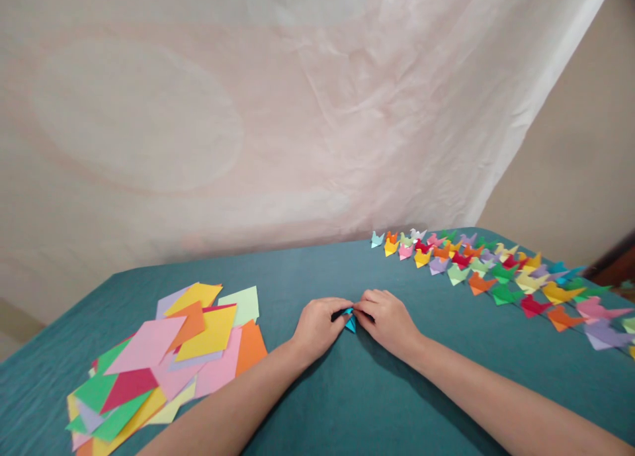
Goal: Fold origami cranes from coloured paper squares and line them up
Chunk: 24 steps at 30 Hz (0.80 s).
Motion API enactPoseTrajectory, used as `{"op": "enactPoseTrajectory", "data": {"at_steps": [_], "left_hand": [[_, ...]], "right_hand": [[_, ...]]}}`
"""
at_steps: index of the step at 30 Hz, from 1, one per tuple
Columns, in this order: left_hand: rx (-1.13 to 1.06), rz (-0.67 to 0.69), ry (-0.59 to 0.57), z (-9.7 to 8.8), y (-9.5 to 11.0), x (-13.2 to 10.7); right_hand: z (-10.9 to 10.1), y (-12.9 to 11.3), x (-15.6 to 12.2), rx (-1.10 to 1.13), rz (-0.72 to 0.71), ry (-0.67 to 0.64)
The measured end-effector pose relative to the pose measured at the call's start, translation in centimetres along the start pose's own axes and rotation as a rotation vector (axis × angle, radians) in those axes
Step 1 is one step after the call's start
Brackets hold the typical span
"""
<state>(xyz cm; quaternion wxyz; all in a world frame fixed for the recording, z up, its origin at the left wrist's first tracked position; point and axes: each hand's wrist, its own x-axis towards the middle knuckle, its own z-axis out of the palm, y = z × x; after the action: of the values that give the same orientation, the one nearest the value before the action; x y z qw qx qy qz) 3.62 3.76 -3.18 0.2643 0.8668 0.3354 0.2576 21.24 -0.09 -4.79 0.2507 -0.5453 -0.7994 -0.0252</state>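
Observation:
A small piece of folded blue paper [351, 324] is pinched between my two hands, low over the middle of the table. My left hand [320, 323] grips its left side between thumb and forefinger. From the right, the fingertips of my right hand [389, 320] close on its upper edge. A pointed flap hangs down below the fingers, while the upper part of the paper is mostly hidden by them.
Loose coloured paper squares [149, 347] lie in an overlapping heap at the left. Rows of small folded paper birds [481, 284] stand along the right side. A dark teal cloth [297, 271] covers the table, and a pale sheet [278, 112] hangs behind it.

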Motion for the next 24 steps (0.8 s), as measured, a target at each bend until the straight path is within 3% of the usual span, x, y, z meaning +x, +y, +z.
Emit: {"op": "enactPoseTrajectory", "data": {"at_steps": [7,24], "left_hand": [[0.078,0.066,0.057,0.14,0.1,-0.24],[0.16,0.119,0.01,-0.24,0.81,-0.36]], "right_hand": [[0.04,-0.01,-0.03,-0.016,0.002,0.0],[-0.27,-0.09,-0.15,-0.008,0.014,-0.01]]}}
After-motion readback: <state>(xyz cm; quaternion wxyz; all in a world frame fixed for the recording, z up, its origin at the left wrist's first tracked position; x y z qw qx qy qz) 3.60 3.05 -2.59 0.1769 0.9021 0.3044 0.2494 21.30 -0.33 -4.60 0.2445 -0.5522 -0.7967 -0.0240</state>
